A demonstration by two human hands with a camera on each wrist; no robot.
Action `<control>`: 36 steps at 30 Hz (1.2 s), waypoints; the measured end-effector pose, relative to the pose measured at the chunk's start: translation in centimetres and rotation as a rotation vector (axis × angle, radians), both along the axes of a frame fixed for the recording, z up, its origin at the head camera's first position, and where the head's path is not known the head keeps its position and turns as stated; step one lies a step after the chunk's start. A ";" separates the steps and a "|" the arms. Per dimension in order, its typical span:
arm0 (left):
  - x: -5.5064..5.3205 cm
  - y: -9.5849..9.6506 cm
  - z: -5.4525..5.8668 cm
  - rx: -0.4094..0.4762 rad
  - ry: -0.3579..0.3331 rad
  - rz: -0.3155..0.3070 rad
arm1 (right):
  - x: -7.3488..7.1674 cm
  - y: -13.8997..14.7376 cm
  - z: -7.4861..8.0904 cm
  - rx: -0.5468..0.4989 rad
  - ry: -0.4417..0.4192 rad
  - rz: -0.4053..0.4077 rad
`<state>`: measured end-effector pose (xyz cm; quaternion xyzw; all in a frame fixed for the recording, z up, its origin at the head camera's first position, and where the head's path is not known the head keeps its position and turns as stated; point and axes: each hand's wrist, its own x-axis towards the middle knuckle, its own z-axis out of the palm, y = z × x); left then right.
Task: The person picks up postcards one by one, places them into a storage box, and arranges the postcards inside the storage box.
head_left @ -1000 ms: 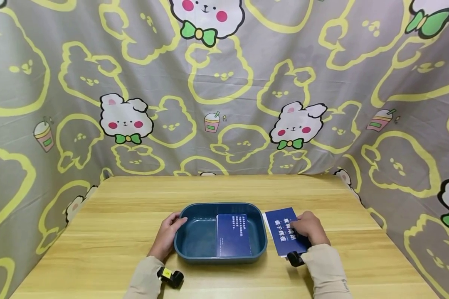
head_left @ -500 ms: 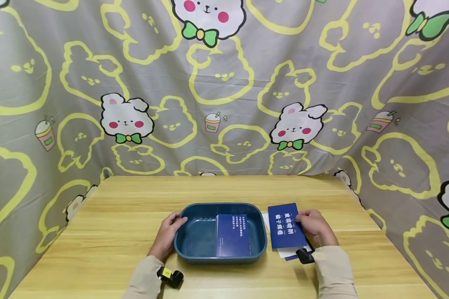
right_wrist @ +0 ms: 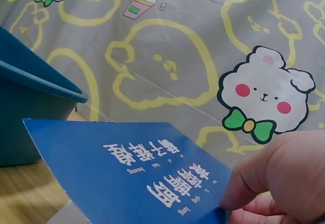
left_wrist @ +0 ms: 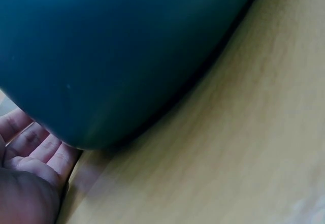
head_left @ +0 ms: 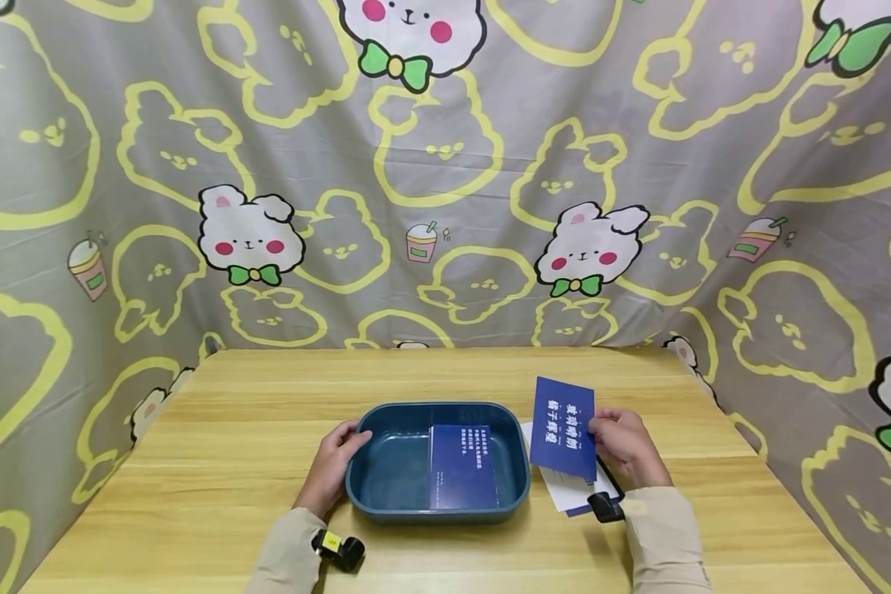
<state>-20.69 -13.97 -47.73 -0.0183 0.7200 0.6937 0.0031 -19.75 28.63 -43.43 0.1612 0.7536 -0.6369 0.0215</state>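
Note:
A dark teal rectangular plastic basin (head_left: 392,474) stands on the table. My left hand (head_left: 332,466) grips its left end, thumb over the rim and fingers along the outer wall; the left wrist view shows those fingers (left_wrist: 43,145) against the basin's side. Inside, on the right, lies a dark blue card (head_left: 463,470) with white print. To the right of the basin, my right hand (head_left: 627,445) pinches another blue card (head_left: 564,425) by its right edge and holds it tilted up. Large white characters cover its face. Beneath it lie white and blue cards (head_left: 564,493).
The light wood table (head_left: 267,396) runs back to a grey cloth (head_left: 483,289) printed with yellow outlines and white rabbits. More of this cloth hangs at both sides. Each wrist wears a small black camera, such as the left one (head_left: 339,551).
My right hand has lifted the top blue card off the pile and tipped its far edge up, uncovering the white card below. My left hand and the basin have stayed put.

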 end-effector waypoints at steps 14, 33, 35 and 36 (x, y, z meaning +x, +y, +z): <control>0.0 0.0 0.1 -0.001 -0.006 -0.001 | -0.1 -0.5 0.4 -0.090 0.102 0.000; 0.2 0.1 0.2 0.013 0.005 -0.006 | 0.2 0.1 1.4 -0.138 0.163 -0.047; 0.2 0.1 0.2 0.018 0.006 -0.008 | 0.2 0.1 1.5 -0.135 0.164 -0.049; 0.2 0.2 0.2 0.019 0.005 -0.008 | 0.3 0.1 1.6 -0.132 0.164 -0.052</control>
